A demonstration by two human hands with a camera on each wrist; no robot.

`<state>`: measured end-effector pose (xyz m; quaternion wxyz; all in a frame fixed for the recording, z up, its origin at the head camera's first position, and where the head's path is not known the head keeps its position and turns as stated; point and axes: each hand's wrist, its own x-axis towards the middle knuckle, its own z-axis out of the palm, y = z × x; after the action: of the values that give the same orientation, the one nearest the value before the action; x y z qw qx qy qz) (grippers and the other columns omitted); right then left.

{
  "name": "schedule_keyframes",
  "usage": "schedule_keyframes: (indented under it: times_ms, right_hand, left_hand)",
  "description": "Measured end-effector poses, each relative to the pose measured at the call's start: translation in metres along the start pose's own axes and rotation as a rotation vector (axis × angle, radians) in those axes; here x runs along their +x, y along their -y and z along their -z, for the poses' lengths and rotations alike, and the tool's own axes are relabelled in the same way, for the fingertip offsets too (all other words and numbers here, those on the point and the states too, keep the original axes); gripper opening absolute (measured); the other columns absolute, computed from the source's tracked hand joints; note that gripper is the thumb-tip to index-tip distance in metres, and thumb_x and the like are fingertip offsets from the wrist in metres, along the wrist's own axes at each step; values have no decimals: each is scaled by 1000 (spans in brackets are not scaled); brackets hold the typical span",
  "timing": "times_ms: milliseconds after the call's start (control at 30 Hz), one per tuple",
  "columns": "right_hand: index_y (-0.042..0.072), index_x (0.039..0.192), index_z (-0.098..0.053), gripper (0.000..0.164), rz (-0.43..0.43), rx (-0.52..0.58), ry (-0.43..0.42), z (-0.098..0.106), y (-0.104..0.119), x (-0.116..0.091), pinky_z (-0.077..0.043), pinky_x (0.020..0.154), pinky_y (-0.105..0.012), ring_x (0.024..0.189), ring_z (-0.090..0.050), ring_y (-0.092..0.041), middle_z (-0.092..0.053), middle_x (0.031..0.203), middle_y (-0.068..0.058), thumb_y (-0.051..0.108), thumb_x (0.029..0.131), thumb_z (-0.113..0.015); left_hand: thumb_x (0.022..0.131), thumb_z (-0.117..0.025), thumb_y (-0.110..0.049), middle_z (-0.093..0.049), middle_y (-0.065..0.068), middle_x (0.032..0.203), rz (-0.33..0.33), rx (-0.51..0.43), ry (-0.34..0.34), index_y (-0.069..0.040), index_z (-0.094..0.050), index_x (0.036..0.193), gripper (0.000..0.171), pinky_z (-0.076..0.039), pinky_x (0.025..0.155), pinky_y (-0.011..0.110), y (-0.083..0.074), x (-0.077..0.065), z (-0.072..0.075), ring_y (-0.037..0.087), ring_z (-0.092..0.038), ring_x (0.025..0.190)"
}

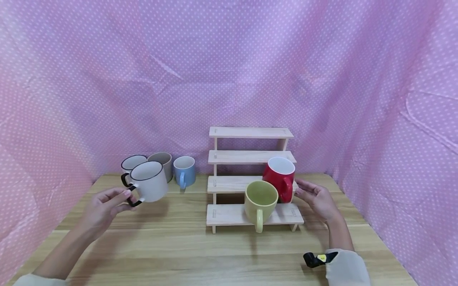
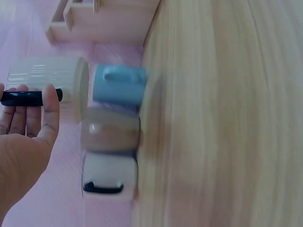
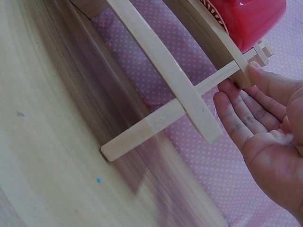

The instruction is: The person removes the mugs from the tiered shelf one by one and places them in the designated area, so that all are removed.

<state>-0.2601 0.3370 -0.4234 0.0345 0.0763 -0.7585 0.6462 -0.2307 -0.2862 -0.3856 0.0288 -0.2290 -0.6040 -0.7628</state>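
Observation:
My left hand (image 1: 101, 210) pinches the black handle of a white mug (image 1: 152, 188) with a dark rim. The mug hangs upright above the table; in the left wrist view, thumb and fingers close on the handle. My right hand (image 1: 320, 200) is at the right end of a four-step wooden display shelf (image 1: 227, 214). In the right wrist view, the thumb and fingertips grip the end of one step. On that second step from the bottom stands a red mug (image 1: 274, 178) with a white inside. A yellow-green mug (image 1: 251, 208) stands on the lowest step, its handle facing me.
At the back left of the wooden table (image 1: 161, 246) stand another white mug (image 1: 134, 161) with a black handle, a grey-brown mug (image 1: 168, 169) and a light blue mug (image 1: 190, 174). The two upper steps (image 1: 250, 156) bear nothing. A pink dotted cloth (image 1: 229, 79) encloses the table.

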Motion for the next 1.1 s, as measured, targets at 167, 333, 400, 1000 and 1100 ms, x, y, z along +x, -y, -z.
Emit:
schedule_keyframes:
  times_ms: [167, 333, 400, 1000, 1100]
  right_hand:
    - [-12, 148, -41, 59, 2, -16, -6, 0, -1, 0, -55, 94, -20, 109, -67, -3, -51, 147, -27, 14, 101, -66]
    - [-13, 148, -41, 59, 9, -21, -10, 0, -2, -1, -55, 93, -19, 107, -68, -4, -56, 143, -23, 13, 101, -67]
    - [-13, 148, -41, 59, 5, -17, -7, 1, -3, -1, -55, 94, -20, 107, -68, -4, -56, 143, -21, 13, 101, -66]
    - [-10, 148, -44, 57, 1, -48, -12, 0, -3, 1, -54, 95, -20, 107, -69, -6, -53, 145, -26, 16, 102, -66]
    - [-11, 148, -43, 57, 5, -35, -10, 0, -3, 1, -54, 95, -20, 107, -69, -7, -58, 142, -19, 15, 102, -66]
  left_hand:
    - [104, -42, 12, -73, 8, 93, 18, -11, -11, 4, -71, 99, 30, -62, 79, 32, 3, -10, 23, 17, -71, 91]
    - [105, -44, 10, -73, 9, 95, 67, -4, -39, 6, -71, 100, 28, -62, 80, 31, 9, -21, 43, 17, -71, 93]
    - [105, -44, 8, -74, 8, 96, 100, 16, -54, 6, -71, 101, 27, -62, 80, 30, 11, -25, 51, 16, -71, 94]
    - [105, -53, 0, -76, -1, 100, 243, 80, -191, 0, -77, 105, 24, -63, 79, 34, 18, -43, 97, 11, -72, 92]
    - [106, -51, 1, -76, 3, 102, 230, -52, -183, 3, -76, 106, 25, -63, 82, 36, 22, -45, 105, 14, -72, 93]
